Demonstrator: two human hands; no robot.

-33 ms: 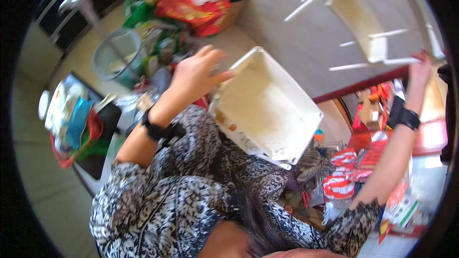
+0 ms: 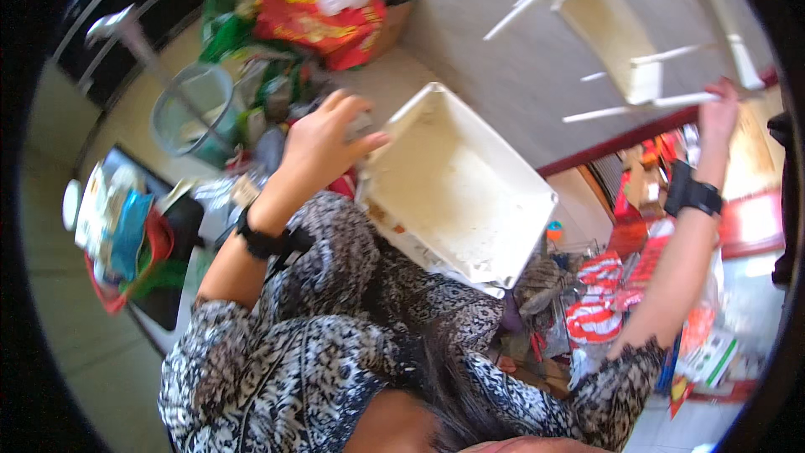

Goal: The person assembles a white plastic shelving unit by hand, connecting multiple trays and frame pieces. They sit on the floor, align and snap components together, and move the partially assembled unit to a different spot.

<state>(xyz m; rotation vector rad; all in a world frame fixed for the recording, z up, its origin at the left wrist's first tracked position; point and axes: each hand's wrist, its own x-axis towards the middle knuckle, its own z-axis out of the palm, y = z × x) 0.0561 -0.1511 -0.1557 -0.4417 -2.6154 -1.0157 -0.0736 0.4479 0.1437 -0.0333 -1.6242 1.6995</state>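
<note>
The cream box (image 2: 457,193) lies between the hands, just to the right of the left hand (image 2: 323,141) and well apart from the right hand (image 2: 719,109). Its open side faces up; its long axis slants from beside the left hand rightward and back toward the body. The left hand is the nearer: half open, thumb and fingers spread, nothing seen in its grasp. Thumb contact with the rim cannot be confirmed. The right hand, arm extended, has its fingers at the end of a white rail (image 2: 683,101); closure there cannot be told.
</note>
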